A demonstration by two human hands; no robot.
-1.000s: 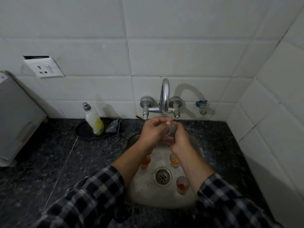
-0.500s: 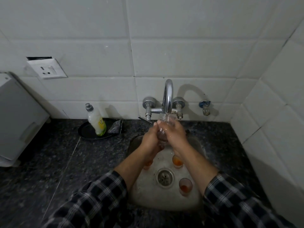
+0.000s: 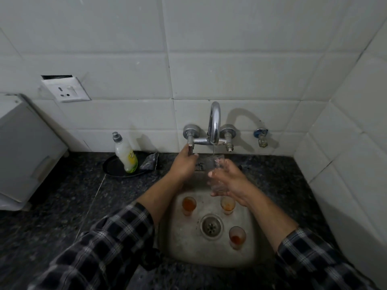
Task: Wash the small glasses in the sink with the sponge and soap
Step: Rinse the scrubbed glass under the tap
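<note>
**A:** Glass was what the right hand (image 3: 230, 182) gripped: a small clear glass (image 3: 216, 178), fingers wrapped round it, held under the spout (image 3: 215, 122) so the thin stream fell toward its mouth.

**B:** And the left hand (image 3: 185, 164)?

**A:** It was curled round the left tap handle (image 3: 190, 149), I'd judge to set the flow.

**B:** Where were the rest?

**A:** Three small glasses (image 3: 189, 205) with orange dregs stood upright in the steel sink (image 3: 184, 243) around the drain (image 3: 211, 226), apparently waiting their turn. The soap bottle (image 3: 125, 155) and the dark sponge (image 3: 149, 162) sat on a black tray (image 3: 111, 168) on the tabletop (image 3: 62, 195), left of the sink, close by but untouched.
</note>
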